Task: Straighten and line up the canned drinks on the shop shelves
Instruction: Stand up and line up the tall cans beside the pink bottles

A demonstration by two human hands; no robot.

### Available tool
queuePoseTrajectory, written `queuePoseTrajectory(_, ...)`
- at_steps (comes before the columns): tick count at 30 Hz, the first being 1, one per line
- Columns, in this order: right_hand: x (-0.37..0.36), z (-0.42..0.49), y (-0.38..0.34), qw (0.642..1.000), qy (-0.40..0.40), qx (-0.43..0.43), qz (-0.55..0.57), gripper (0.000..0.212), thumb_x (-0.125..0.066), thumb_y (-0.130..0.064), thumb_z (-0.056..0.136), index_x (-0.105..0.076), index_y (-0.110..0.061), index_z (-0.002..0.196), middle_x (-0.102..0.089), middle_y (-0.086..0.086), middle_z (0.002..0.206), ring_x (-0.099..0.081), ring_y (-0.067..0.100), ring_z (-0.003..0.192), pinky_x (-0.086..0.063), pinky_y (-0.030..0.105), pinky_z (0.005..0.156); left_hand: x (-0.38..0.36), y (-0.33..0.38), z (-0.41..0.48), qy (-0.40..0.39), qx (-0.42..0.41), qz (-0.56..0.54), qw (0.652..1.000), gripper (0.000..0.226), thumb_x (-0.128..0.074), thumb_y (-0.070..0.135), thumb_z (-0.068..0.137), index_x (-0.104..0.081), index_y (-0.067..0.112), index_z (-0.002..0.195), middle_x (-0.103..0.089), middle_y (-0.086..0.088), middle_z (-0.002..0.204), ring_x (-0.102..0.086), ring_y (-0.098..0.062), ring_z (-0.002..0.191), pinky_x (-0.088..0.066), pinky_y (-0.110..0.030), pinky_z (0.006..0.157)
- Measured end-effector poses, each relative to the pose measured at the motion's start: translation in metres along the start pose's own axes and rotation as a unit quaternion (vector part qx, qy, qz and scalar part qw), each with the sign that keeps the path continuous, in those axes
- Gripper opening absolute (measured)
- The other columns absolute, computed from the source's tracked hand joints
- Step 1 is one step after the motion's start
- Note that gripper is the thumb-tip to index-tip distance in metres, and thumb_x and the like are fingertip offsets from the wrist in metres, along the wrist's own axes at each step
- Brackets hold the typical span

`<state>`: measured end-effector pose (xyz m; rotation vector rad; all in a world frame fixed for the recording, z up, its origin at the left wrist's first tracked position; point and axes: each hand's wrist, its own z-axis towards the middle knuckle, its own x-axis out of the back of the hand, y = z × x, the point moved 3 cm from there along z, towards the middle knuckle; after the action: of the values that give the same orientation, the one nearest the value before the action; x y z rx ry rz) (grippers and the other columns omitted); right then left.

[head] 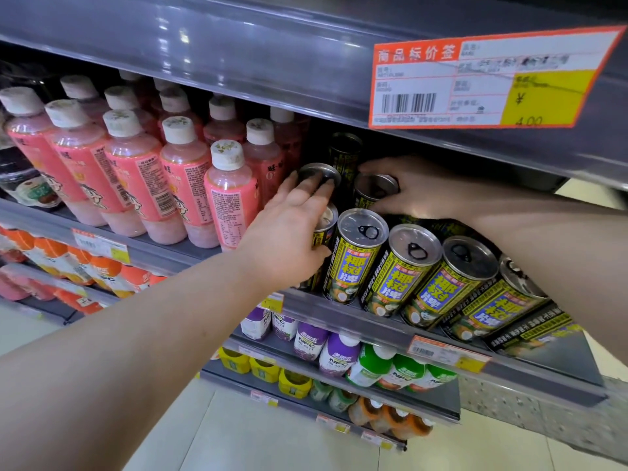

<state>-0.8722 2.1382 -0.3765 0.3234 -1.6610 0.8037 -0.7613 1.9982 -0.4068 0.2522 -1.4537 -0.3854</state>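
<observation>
Black and yellow cans with blue labels stand in rows on the middle shelf (339,316). The front row (421,266) runs from the centre to the right. My left hand (289,236) reaches in at the row's left end; its thumb wraps the front left can (323,232) and its fingertips rest on the lid of the can behind (319,175). My right hand (418,188) comes from the right under the upper shelf and grips a second-row can (370,192). One more can (345,153) stands further back in the dark.
Pink bottles with white caps (136,171) fill the same shelf to the left of the cans. The upper shelf edge carries an orange price tag (482,79) close above my right hand. Lower shelves hold purple, green, yellow and orange bottles (339,355). Pale floor lies below.
</observation>
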Motion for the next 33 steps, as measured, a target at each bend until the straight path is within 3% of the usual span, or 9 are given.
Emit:
queuePoseTrajectory(4,-0.007,0.002,-0.004,0.999,0.014,0.020,0.025,0.061,-0.066,-0.014,0.084,-0.040,-0.012,0.139,-0.044,0.006,0.143,-0.042,0.017,0.129,-0.026,0.012,0.096,-0.001,0.001,0.001,-0.018,0.015,0.014,1.000,0.084,-0.064,0.028,0.084,-0.011,0.017,0.149,-0.008,-0.001,0.157,0.002,-0.022,0.145,-0.010,-0.033,0.116)
queuePoseTrajectory(8,0.001,-0.002,-0.001,1.000,-0.005,0.019,0.024,0.075,-0.070,-0.014,0.081,-0.030,-0.013,0.145,-0.034,0.003,0.149,-0.033,0.016,0.136,-0.020,0.007,0.095,0.000,0.001,0.002,-0.023,0.010,0.026,0.999,0.087,-0.065,0.028,0.082,-0.011,0.018,0.149,-0.008,-0.002,0.157,0.001,-0.023,0.145,-0.010,-0.039,0.118)
queuePoseTrajectory(13,0.016,-0.020,0.031,0.996,-0.017,-0.068,-0.058,0.082,-0.075,-0.019,0.077,-0.029,-0.016,0.145,-0.032,0.006,0.151,-0.031,0.024,0.138,-0.025,0.032,0.112,0.008,0.007,-0.007,0.015,0.033,-0.035,0.999,0.092,-0.044,0.038,0.060,-0.015,0.030,0.148,-0.002,0.005,0.157,0.007,-0.023,0.145,-0.002,-0.043,0.116)
queuePoseTrajectory(16,0.012,-0.025,0.038,0.996,-0.006,-0.065,-0.059,0.074,-0.072,-0.018,0.079,-0.035,-0.011,0.142,-0.037,0.009,0.148,-0.036,0.024,0.134,-0.026,0.023,0.104,0.009,0.016,-0.008,0.057,-0.022,-0.001,0.998,0.094,-0.035,0.056,0.056,-0.022,0.032,0.146,-0.007,0.003,0.158,0.007,-0.026,0.145,0.001,-0.048,0.115)
queuePoseTrajectory(19,0.009,-0.027,0.032,0.998,0.011,-0.055,0.013,0.068,-0.072,-0.010,0.078,-0.041,-0.009,0.138,-0.042,0.007,0.143,-0.039,0.020,0.131,-0.026,0.013,0.096,0.004,0.022,0.000,-0.010,-0.035,0.052,0.998,0.099,-0.044,0.076,0.062,-0.012,0.038,0.147,-0.002,0.008,0.158,0.009,-0.022,0.145,0.003,-0.050,0.114)
queuePoseTrajectory(23,0.009,-0.032,0.024,0.996,-0.006,-0.044,0.082,0.065,-0.071,-0.003,0.078,-0.044,-0.009,0.137,-0.048,0.003,0.137,-0.039,0.001,0.114,-0.025,-0.011,0.073,-0.002,0.019,0.008,-0.071,-0.031,0.136,0.988,0.084,-0.043,0.070,0.077,-0.007,0.042,0.146,-0.002,0.012,0.158,0.002,-0.020,0.145,-0.010,-0.048,0.114)
queuePoseTrajectory(28,0.026,-0.044,0.033,0.994,-0.019,-0.065,0.089,0.071,-0.071,-0.015,0.080,-0.036,-0.025,0.141,-0.040,-0.006,0.141,-0.037,0.005,0.122,-0.028,0.014,0.092,-0.004,0.019,0.007,-0.068,-0.031,0.136,0.988,0.083,-0.042,0.071,0.077,-0.008,0.042,0.146,-0.003,0.011,0.158,0.000,-0.020,0.145,-0.010,-0.048,0.114)
queuePoseTrajectory(31,0.030,-0.056,0.053,0.993,-0.016,-0.117,0.019,0.075,-0.071,-0.015,0.079,-0.033,-0.021,0.143,-0.034,0.000,0.148,-0.033,0.016,0.134,-0.027,0.022,0.105,-0.002,0.021,0.006,-0.069,-0.021,0.139,0.988,0.086,-0.040,0.075,0.073,-0.006,0.042,0.146,-0.001,0.012,0.158,0.003,-0.019,0.145,-0.006,-0.053,0.113)
queuePoseTrajectory(33,0.026,-0.061,0.062,0.990,-0.031,-0.136,-0.008,0.075,-0.071,-0.012,0.079,-0.033,-0.015,0.143,-0.037,0.005,0.148,-0.036,0.021,0.134,-0.028,0.015,0.096,0.000,0.022,0.005,-0.061,-0.012,0.147,0.987,0.096,-0.035,0.084,0.065,-0.005,0.042,0.146,0.001,0.012,0.158,0.006,-0.020,0.145,-0.001,-0.059,0.111)
